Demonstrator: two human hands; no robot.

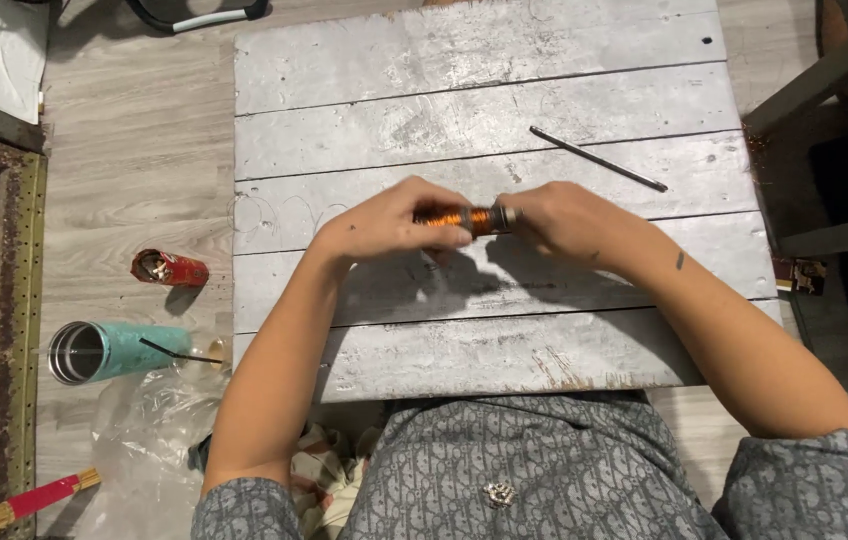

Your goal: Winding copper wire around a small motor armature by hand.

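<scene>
Over the middle of a grey plank board [484,90], both my hands hold one small cylinder wound with copper-coloured wire [472,217]. My left hand [389,223] grips its left part with fingers curled over it. My right hand [564,222] pinches its right end, where a silvery tip shows. The coil lies level, just above the planks. A thin loose wire [274,212] curls on the board to the left of my left hand.
A thin dark metal rod [599,159] lies on the board at the upper right. On the floor to the left lie a red can [170,268], a teal tumbler [109,350], clear plastic [149,430] and a broom end [14,508]. A dark stool [824,120] stands at the right.
</scene>
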